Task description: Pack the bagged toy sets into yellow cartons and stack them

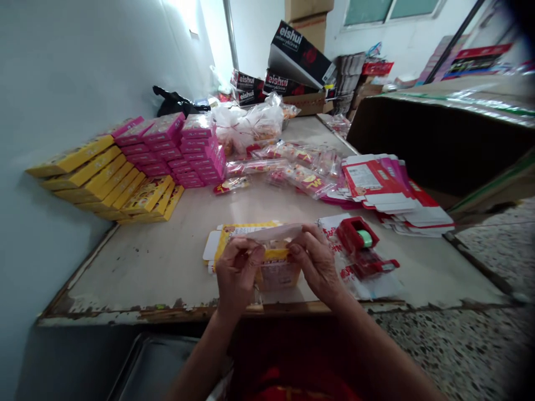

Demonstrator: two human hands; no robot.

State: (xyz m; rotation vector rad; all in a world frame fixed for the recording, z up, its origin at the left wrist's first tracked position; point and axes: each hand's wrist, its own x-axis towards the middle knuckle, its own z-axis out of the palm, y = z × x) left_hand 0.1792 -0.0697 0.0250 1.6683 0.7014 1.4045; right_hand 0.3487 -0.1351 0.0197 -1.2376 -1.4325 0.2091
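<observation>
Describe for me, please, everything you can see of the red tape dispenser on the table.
The red tape dispenser looks like glossy plastic. Its taller, boxy end frames a pale green round part, seemingly the tape roll; a lower, narrower section runs toward the near right. It rests on clear plastic wrapping with red print, to the right of the right hand. Neither hand touches it. Its cutting edge is too small to make out.

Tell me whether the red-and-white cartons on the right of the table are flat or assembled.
Flat: the red-and-white cartons lie overlapped in thin layers on the table, showing no built-up sides.
</observation>
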